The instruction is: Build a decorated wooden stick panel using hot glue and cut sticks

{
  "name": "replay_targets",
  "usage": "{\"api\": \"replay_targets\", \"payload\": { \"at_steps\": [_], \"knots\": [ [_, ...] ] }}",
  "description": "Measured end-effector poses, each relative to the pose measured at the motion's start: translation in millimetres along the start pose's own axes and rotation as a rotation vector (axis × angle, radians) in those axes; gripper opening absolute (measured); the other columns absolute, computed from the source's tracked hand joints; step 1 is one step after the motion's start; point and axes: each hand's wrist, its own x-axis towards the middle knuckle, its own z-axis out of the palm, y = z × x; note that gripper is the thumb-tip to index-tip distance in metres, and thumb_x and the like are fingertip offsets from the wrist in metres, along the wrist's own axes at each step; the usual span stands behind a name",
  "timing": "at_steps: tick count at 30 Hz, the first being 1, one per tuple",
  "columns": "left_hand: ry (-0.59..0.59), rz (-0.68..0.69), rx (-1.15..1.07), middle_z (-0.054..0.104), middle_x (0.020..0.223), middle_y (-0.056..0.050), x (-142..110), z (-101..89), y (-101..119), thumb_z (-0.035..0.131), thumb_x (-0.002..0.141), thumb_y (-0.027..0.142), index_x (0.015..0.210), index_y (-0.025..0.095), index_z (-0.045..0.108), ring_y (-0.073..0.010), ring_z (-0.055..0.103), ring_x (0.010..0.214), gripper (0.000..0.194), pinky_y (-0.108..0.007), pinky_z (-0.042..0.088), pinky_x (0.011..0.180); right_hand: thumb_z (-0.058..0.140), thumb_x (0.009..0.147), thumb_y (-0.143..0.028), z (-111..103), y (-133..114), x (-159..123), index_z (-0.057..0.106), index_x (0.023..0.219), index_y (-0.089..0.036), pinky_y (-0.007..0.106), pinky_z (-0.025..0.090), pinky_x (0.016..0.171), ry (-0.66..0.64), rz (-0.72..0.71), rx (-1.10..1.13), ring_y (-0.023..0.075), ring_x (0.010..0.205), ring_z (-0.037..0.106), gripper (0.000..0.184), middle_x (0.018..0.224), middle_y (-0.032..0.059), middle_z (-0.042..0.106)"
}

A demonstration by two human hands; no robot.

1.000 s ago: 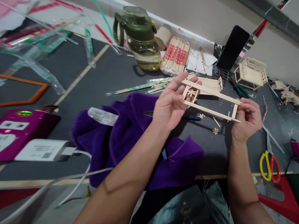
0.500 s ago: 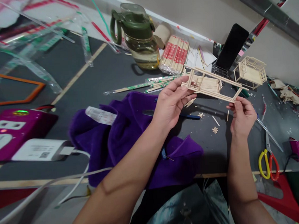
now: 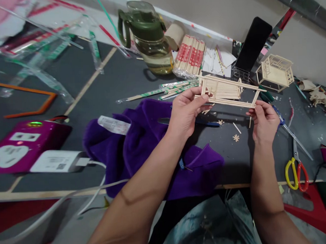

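Note:
My left hand (image 3: 185, 112) pinches the left end of a wooden stick frame (image 3: 226, 91), a long rectangle of thin pale sticks with a lattice piece at my fingers. My right hand (image 3: 264, 120) pinches the frame's right corner from below. The frame hangs level above the dark table (image 3: 118, 80), in front of a flat panel of sticks. Below it on the table lie small stick offcuts and a tiny star-shaped piece (image 3: 236, 137).
A purple cloth (image 3: 142, 144) lies under my left forearm. Behind stand a green-lidded jug (image 3: 148, 36), a pack of chopsticks (image 3: 189, 58), a black phone (image 3: 253, 44) and a small stick house model (image 3: 276, 72). Scissors (image 3: 296, 166) lie right; a magenta power strip (image 3: 23, 144) left.
Both hands raised the stick frame and turned it from a tilted, face-on position to nearly level and edge-on. The camera shifted slightly.

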Motion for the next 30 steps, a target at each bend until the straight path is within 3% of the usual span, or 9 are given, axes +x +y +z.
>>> {"api": "replay_targets", "payload": {
  "at_steps": [10, 16, 22, 24, 27, 30],
  "knots": [
    [-0.02, -0.009, 0.024, 0.08, 0.088, -0.003, 0, 0.7, -1, 0.093, 0.069, 0.04, 0.084, 0.02, 0.075, -0.016, 0.075, 0.077, 0.031, -0.026, 0.065, 0.071, 0.087, 0.079, -0.039, -2, 7, 4, 0.08, 0.093, -0.023, 0.023, 0.063, 0.062, -0.039, -0.035, -0.008, 0.0092, 0.065, 0.069, 0.022, 0.078, -0.0042, 0.074],
    [-0.075, -0.099, 0.086, 0.084, 0.094, -0.006, -2, 1.4, 2, 0.084, 0.078, 0.05, 0.097, 0.019, 0.076, -0.0221, 0.08, 0.083, 0.036, -0.032, 0.069, 0.073, 0.087, 0.078, -0.045, -6, 12, 8, 0.078, 0.095, -0.023, 0.023, 0.06, 0.06, -0.038, -0.031, -0.06, 0.0098, 0.065, 0.068, 0.028, 0.078, -0.0042, 0.073],
    [-0.138, -0.089, 0.122, 0.085, 0.102, -0.007, -3, 0.7, -1, 0.083, 0.084, 0.053, 0.107, 0.021, 0.077, -0.0228, 0.083, 0.091, 0.041, -0.029, 0.07, 0.073, 0.078, 0.086, -0.054, -15, 23, 14, 0.076, 0.103, -0.024, 0.025, 0.056, 0.058, -0.037, -0.047, -0.205, 0.0123, 0.068, 0.067, 0.035, 0.081, -0.0028, 0.07],
    [-0.154, -0.084, 0.121, 0.085, 0.101, -0.007, -4, 0.4, -2, 0.084, 0.084, 0.055, 0.108, 0.021, 0.077, -0.0208, 0.082, 0.089, 0.043, -0.027, 0.07, 0.073, 0.071, 0.091, -0.056, -17, 23, 14, 0.075, 0.111, -0.025, 0.028, 0.057, 0.061, -0.018, -0.118, -0.314, 0.0152, 0.075, 0.069, 0.037, 0.093, 0.001, 0.073],
    [-0.164, -0.068, 0.125, 0.085, 0.102, -0.006, -4, 1.0, -5, 0.086, 0.082, 0.059, 0.111, 0.021, 0.078, -0.0182, 0.081, 0.084, 0.048, -0.026, 0.069, 0.074, 0.065, 0.098, -0.055, -14, 13, 7, 0.074, 0.117, -0.026, 0.037, 0.058, 0.076, 0.077, -0.365, -0.587, 0.0209, 0.095, 0.069, 0.036, 0.114, 0.0078, 0.072],
    [-0.184, -0.042, 0.145, 0.085, 0.104, -0.007, -5, 3.2, -6, 0.087, 0.079, 0.064, 0.11, 0.02, 0.078, -0.0191, 0.081, 0.086, 0.054, -0.026, 0.069, 0.073, 0.057, 0.106, -0.047, 1, -2, -6, 0.074, 0.101, -0.025, 0.043, 0.054, 0.09, 0.049, -0.595, -0.767, 0.0228, 0.099, 0.066, 0.028, 0.102, 0.0065, 0.071]
  ]
}}
